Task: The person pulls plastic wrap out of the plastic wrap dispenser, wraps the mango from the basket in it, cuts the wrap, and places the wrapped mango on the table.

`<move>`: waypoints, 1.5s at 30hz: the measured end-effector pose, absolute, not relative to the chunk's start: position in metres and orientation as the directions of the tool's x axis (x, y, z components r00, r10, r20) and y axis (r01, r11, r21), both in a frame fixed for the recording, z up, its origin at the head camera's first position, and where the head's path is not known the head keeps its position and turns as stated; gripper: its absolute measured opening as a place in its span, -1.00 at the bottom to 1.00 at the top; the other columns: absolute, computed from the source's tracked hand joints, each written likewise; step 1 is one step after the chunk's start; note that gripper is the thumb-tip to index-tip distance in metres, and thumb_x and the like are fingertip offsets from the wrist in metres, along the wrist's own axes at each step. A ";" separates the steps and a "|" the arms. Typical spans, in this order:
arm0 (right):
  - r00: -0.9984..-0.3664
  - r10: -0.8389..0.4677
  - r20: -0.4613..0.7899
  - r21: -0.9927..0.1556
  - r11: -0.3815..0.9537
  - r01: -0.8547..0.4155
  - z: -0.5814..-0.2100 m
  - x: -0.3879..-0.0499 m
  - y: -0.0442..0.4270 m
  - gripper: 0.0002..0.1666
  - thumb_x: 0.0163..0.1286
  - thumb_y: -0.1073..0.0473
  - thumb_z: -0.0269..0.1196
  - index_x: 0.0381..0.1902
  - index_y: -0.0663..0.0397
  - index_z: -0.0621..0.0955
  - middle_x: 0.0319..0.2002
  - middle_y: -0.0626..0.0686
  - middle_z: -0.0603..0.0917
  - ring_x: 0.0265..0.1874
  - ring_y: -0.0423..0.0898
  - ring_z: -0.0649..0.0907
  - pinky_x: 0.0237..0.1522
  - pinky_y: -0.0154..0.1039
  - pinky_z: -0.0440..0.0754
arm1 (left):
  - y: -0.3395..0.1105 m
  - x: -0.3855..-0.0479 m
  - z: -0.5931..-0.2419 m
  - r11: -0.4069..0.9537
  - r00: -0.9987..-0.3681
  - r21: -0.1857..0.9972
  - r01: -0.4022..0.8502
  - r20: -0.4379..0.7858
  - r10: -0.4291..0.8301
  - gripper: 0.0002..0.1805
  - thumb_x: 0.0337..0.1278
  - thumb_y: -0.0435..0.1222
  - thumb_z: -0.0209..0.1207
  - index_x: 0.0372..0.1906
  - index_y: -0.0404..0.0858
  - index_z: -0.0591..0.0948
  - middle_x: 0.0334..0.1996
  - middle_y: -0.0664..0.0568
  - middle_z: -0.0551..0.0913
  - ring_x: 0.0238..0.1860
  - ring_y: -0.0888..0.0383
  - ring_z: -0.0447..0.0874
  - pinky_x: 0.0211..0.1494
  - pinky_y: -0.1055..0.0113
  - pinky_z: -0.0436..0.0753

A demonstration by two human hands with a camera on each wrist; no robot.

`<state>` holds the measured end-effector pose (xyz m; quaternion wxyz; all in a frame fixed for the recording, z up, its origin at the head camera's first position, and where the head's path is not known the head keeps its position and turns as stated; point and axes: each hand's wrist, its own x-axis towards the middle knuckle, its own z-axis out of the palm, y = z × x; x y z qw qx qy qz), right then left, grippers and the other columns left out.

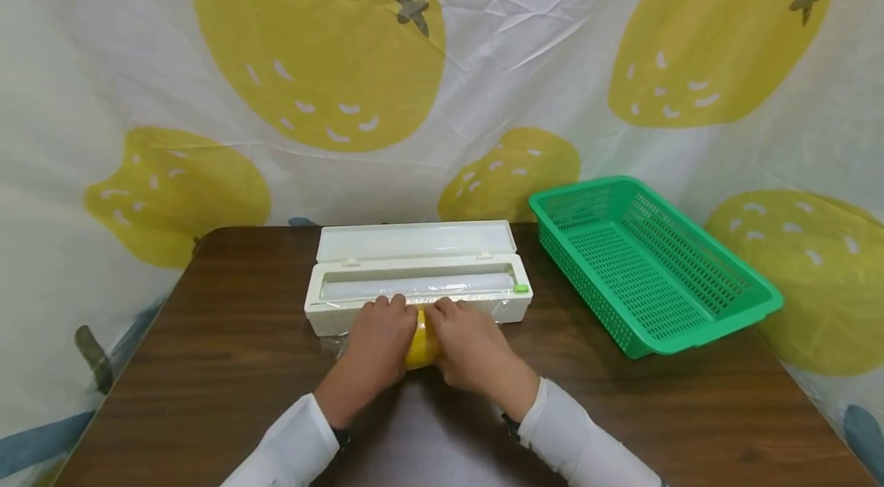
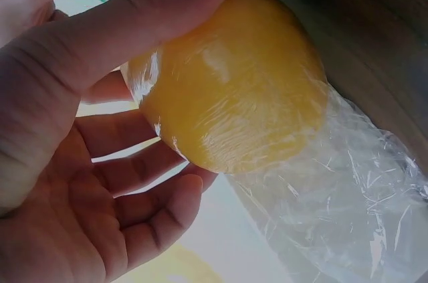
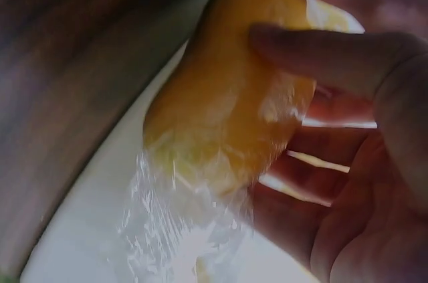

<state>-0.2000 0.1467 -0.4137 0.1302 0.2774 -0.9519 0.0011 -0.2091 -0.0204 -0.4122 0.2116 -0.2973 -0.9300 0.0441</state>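
Note:
A smooth yellow, mango-shaped fruit (image 1: 421, 347) is held between both hands in front of the white cling film dispenser. My left hand (image 1: 378, 337) grips one end, its thumb lying over the fruit. From the other side my right hand (image 1: 476, 349) grips it, thumb on top and fingers behind. Clear cling film (image 2: 361, 189) covers the fruit tightly, and a loose, crinkled length trails off its left end. Another gathered bunch of film (image 3: 180, 229) hangs from the right end. In the head view the hands hide most of the fruit.
The dispenser (image 1: 324, 320) stands with its lid (image 1: 417, 241) raised, a film roll (image 1: 417, 286) inside and a green slider (image 1: 521, 288) at its right. A green perforated basket (image 1: 721, 349) sits at the right on the brown wooden table (image 1: 228, 364). A lemon-print cloth (image 1: 497, 88) hangs behind.

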 end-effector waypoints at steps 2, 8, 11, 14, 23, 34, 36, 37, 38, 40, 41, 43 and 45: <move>-0.821 -0.505 0.264 0.073 0.860 -0.505 -0.416 -0.197 0.144 -0.25 -0.01 0.08 0.54 0.15 0.07 0.52 -0.02 0.06 0.60 -0.21 -0.01 0.65 -0.27 -0.14 0.70 | -0.021 -0.209 -0.412 0.820 -0.740 -0.199 0.536 0.358 0.570 -0.49 -0.48 -0.21 0.59 -0.28 -0.32 0.65 -0.44 -0.07 0.57 -0.43 -0.02 0.56 -0.33 0.15 0.63; -0.828 -0.467 0.309 0.106 0.882 -0.458 -0.415 -0.189 0.139 -0.26 -0.11 0.16 0.56 0.09 0.01 0.55 0.00 0.06 0.51 -0.29 0.00 0.62 -0.54 -0.18 0.64 | -0.025 -0.213 -0.409 0.827 -0.783 -0.070 0.557 0.288 0.551 -0.38 -0.64 -0.17 0.67 -0.29 -0.29 0.62 -0.45 -0.07 0.55 -0.42 -0.04 0.56 -0.31 0.11 0.63; -0.821 -0.486 0.301 0.165 0.874 -0.457 -0.413 -0.187 0.137 -0.32 -0.09 0.11 0.55 0.05 0.01 0.58 -0.12 0.04 0.56 -0.24 -0.01 0.62 -0.51 -0.17 0.65 | -0.027 -0.217 -0.405 0.831 -0.803 -0.002 0.556 0.258 0.538 -0.35 -0.78 -0.17 0.70 -0.35 -0.27 0.60 -0.50 -0.04 0.53 -0.46 -0.03 0.54 -0.33 0.10 0.62; -0.806 -0.515 0.292 0.226 0.856 -0.465 -0.413 -0.186 0.137 -0.25 -0.10 0.00 0.57 0.08 0.05 0.57 -0.14 0.07 0.57 -0.24 -0.01 0.62 -0.49 -0.16 0.67 | -0.028 -0.220 -0.403 0.830 -0.810 0.030 0.557 0.243 0.534 -0.35 -0.87 -0.18 0.71 -0.41 -0.23 0.59 -0.54 -0.01 0.54 -0.50 -0.01 0.54 -0.38 0.09 0.62; -0.752 -0.560 0.348 0.348 0.822 -0.451 -0.421 -0.191 0.137 -0.07 -0.30 -0.16 0.67 0.04 0.08 0.58 -0.20 0.07 0.53 -0.33 -0.03 0.59 -0.54 -0.21 0.65 | -0.028 -0.225 -0.403 0.827 -0.817 0.064 0.558 0.214 0.535 -0.31 -0.94 -0.13 0.74 -0.42 -0.19 0.59 -0.55 0.02 0.60 -0.50 0.02 0.55 -0.42 0.07 0.60; -0.716 -0.571 0.402 0.359 0.818 -0.450 -0.429 -0.198 0.134 -0.40 -0.13 0.15 0.54 -0.05 0.06 0.61 -0.28 0.06 0.51 -0.40 -0.05 0.56 -0.58 -0.25 0.60 | -0.033 -0.229 -0.401 0.822 -0.827 0.117 0.558 0.156 0.540 -0.30 -0.87 -0.10 0.74 -0.38 -0.19 0.58 -0.50 0.05 0.62 -0.45 0.03 0.55 -0.35 0.07 0.59; -0.707 -0.570 0.418 0.358 0.819 -0.448 -0.429 -0.199 0.134 -0.44 -0.12 0.18 0.52 -0.09 0.06 0.62 -0.29 0.06 0.51 -0.42 -0.05 0.57 -0.59 -0.25 0.60 | -0.034 -0.230 -0.402 0.817 -0.823 0.123 0.564 0.166 0.543 -0.30 -0.87 -0.10 0.74 -0.38 -0.19 0.58 -0.50 0.05 0.62 -0.45 0.03 0.55 -0.35 0.07 0.59; -0.705 -0.571 0.422 0.355 0.819 -0.450 -0.429 -0.200 0.134 -0.45 -0.12 0.19 0.53 -0.10 0.06 0.61 -0.29 0.05 0.51 -0.42 -0.05 0.57 -0.59 -0.25 0.60 | -0.034 -0.230 -0.403 0.815 -0.822 0.129 0.565 0.174 0.542 -0.30 -0.87 -0.10 0.74 -0.37 -0.19 0.59 -0.50 0.05 0.62 -0.45 0.03 0.55 -0.35 0.07 0.59; -0.703 -0.572 0.422 0.356 0.818 -0.451 -0.429 -0.201 0.135 -0.45 -0.13 0.19 0.53 -0.11 0.06 0.61 -0.30 0.05 0.51 -0.42 -0.05 0.57 -0.58 -0.25 0.61 | -0.034 -0.229 -0.405 0.813 -0.820 0.134 0.567 0.185 0.542 -0.29 -0.86 -0.10 0.74 -0.34 -0.19 0.60 -0.49 0.05 0.63 -0.45 0.03 0.56 -0.35 0.07 0.60; -0.709 -0.574 0.410 0.350 0.817 -0.458 -0.429 -0.203 0.136 -0.42 -0.17 0.17 0.56 -0.11 0.06 0.61 -0.29 0.05 0.52 -0.41 -0.05 0.58 -0.56 -0.24 0.62 | -0.035 -0.226 -0.409 0.805 -0.812 0.143 0.575 0.214 0.542 -0.25 -0.81 -0.11 0.74 -0.24 -0.19 0.62 -0.43 0.04 0.67 -0.41 0.02 0.60 -0.30 0.06 0.63; -0.715 -0.574 0.399 0.350 0.816 -0.460 -0.429 -0.203 0.136 -0.39 -0.19 0.15 0.57 -0.11 0.05 0.61 -0.29 0.05 0.52 -0.41 -0.05 0.58 -0.54 -0.23 0.63 | -0.035 -0.223 -0.412 0.804 -0.810 0.144 0.577 0.227 0.541 -0.22 -0.77 -0.11 0.74 -0.16 -0.20 0.63 -0.39 0.03 0.69 -0.38 0.02 0.62 -0.28 0.07 0.64; -0.729 -0.573 0.374 0.340 0.816 -0.467 -0.429 -0.205 0.138 -0.35 -0.22 0.10 0.60 -0.10 0.04 0.61 -0.27 0.05 0.53 -0.39 -0.04 0.59 -0.49 -0.22 0.64 | -0.036 -0.217 -0.417 0.798 -0.795 0.123 0.590 0.263 0.547 -0.18 -0.68 -0.14 0.73 -0.04 -0.22 0.62 -0.29 0.00 0.72 -0.32 -0.01 0.67 -0.23 0.06 0.67; -0.744 -0.572 0.345 0.332 0.816 -0.473 -0.428 -0.205 0.139 -0.31 -0.24 0.06 0.62 -0.09 0.03 0.60 -0.25 0.05 0.53 -0.37 -0.04 0.60 -0.47 -0.20 0.64 | -0.035 -0.210 -0.421 0.800 -0.781 0.085 0.594 0.297 0.549 -0.16 -0.58 -0.15 0.71 0.05 -0.24 0.60 -0.23 -0.04 0.72 -0.28 -0.04 0.68 -0.19 0.05 0.67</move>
